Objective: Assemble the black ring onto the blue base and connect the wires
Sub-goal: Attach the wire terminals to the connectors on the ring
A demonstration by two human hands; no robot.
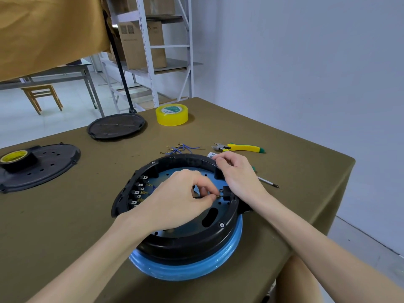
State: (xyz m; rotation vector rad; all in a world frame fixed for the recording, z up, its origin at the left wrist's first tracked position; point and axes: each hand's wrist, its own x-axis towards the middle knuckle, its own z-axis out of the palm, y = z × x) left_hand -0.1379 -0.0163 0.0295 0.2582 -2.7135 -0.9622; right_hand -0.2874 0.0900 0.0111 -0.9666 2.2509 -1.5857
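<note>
head view: a person worked at a table [284,149]
black ring [185,241]: sat on the blue base [196,267]
left hand [175,200]: pinched a wire end [216,196]
right hand [238,173]: fingers curled on the ring's far rim

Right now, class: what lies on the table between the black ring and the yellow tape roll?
In the head view, loose blue wires with brass terminals lie between black ring and yellow tape roll.

Olive-covered table [284,149]; yellow tape roll [171,114] at far edge; black round grille [116,126] left of it; black plate [41,165] carrying black tape roll [15,159]; yellow-handled cutters [238,147]; screwdriver [267,182]; cardboard box [142,43] on white shelving [150,62]; wooden stool [42,97]
</note>
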